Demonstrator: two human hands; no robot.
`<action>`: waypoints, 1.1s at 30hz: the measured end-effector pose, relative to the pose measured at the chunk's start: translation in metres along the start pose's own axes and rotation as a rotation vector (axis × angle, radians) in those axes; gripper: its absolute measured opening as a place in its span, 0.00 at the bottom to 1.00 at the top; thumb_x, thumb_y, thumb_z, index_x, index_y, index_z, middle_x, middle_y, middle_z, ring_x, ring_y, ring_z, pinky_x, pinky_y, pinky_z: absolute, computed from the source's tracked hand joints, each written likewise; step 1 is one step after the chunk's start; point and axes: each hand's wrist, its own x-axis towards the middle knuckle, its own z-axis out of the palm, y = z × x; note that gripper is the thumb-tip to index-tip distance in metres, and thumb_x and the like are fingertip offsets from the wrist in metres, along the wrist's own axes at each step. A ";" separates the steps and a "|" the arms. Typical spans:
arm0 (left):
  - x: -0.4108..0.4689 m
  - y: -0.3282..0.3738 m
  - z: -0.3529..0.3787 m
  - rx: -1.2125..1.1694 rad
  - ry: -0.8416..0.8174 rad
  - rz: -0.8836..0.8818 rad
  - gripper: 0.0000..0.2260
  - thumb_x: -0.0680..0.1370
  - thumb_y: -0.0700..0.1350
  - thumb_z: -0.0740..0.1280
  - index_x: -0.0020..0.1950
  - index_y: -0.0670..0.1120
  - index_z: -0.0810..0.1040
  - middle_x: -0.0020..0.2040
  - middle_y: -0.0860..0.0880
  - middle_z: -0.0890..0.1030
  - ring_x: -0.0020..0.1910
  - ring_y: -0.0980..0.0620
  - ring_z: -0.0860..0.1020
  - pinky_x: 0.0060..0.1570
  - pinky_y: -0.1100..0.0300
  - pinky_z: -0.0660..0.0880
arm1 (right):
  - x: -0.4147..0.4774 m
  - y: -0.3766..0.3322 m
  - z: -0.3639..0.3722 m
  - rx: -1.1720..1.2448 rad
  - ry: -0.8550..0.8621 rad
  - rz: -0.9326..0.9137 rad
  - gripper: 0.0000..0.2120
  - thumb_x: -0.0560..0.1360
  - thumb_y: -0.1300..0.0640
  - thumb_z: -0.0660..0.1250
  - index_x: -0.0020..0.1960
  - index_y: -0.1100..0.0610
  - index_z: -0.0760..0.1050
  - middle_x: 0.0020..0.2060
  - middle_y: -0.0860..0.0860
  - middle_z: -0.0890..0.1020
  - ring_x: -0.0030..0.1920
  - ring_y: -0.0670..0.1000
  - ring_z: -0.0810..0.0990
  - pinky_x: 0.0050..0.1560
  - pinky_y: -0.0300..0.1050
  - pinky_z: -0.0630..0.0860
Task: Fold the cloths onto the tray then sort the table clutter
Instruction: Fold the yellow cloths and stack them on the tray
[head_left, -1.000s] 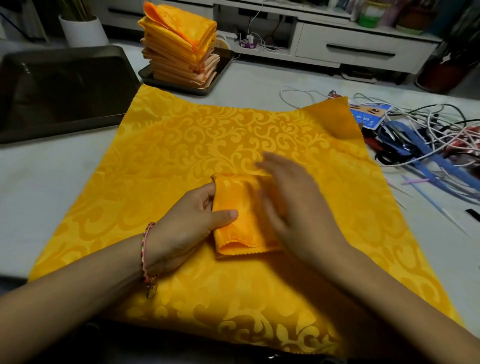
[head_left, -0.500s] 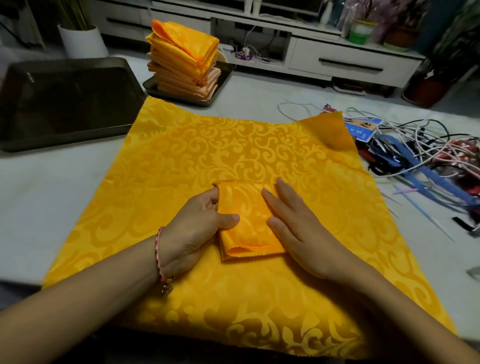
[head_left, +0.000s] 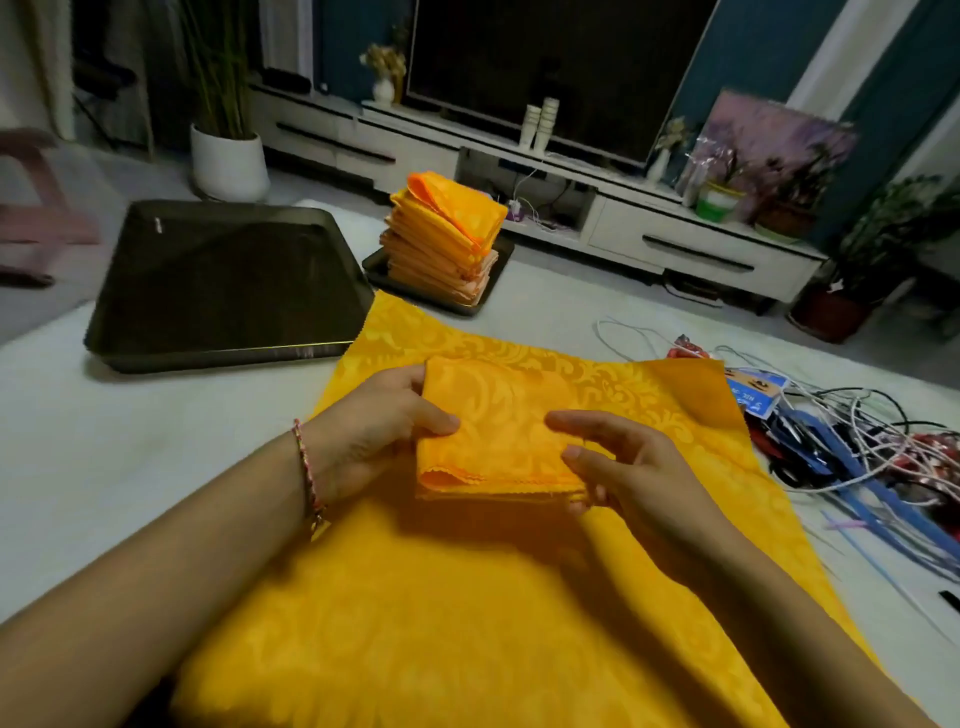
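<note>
Left hand (head_left: 374, 431) pinching the left edge of the small folded square of yellow damask cloth (head_left: 498, 436), thumb on top, fingers under. Right hand (head_left: 623, 467) half curled at its right edge, touching, can't tell if actually gripping. Square held mid-frame above the big spread yellow patterned cloth (head_left: 467, 623), long side left-right. Straight up-frame, slightly left: stack of folded yellow cloths (head_left: 447, 244) on the small dark tray (head_left: 378, 267), nearer the left hand. Soft, shiny, floppy stuff, zigzag-cut edges, so probably wants both sides supported.

Head-worn view, forward-down, seemingly close.
</note>
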 end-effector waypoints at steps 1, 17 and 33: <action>0.001 0.001 -0.003 -0.042 0.027 -0.004 0.13 0.75 0.31 0.63 0.57 0.43 0.76 0.51 0.45 0.81 0.48 0.48 0.79 0.43 0.59 0.76 | 0.008 -0.006 0.003 -0.021 0.002 0.013 0.13 0.75 0.70 0.62 0.52 0.56 0.79 0.54 0.50 0.80 0.30 0.46 0.73 0.29 0.37 0.75; 0.052 0.045 -0.072 -0.554 0.042 0.055 0.08 0.80 0.38 0.58 0.54 0.41 0.75 0.54 0.41 0.79 0.48 0.45 0.80 0.46 0.51 0.77 | 0.250 -0.144 0.077 0.117 0.415 -0.278 0.20 0.78 0.69 0.56 0.68 0.58 0.69 0.60 0.53 0.71 0.49 0.48 0.76 0.38 0.38 0.76; 0.057 0.031 -0.073 -0.126 0.141 0.073 0.05 0.79 0.39 0.62 0.51 0.47 0.76 0.52 0.47 0.79 0.52 0.50 0.79 0.45 0.59 0.76 | 0.300 -0.069 0.072 -0.467 0.552 -0.080 0.21 0.78 0.60 0.60 0.71 0.60 0.65 0.66 0.60 0.71 0.61 0.58 0.72 0.60 0.52 0.73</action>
